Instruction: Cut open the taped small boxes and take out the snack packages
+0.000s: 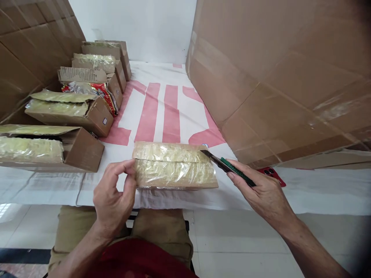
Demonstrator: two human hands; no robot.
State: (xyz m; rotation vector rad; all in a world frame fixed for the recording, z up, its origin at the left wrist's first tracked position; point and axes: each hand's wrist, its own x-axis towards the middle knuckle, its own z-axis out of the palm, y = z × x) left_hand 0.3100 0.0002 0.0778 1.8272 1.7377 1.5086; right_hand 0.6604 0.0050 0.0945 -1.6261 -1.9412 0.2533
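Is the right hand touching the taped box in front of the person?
Apart: the head view shows white cloth between the right hand and the taped box.

no readable text, box labels (104, 121) too small

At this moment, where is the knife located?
In the head view, the knife is right of centre, held in the right hand, with its tip at the far right corner of the taped box.
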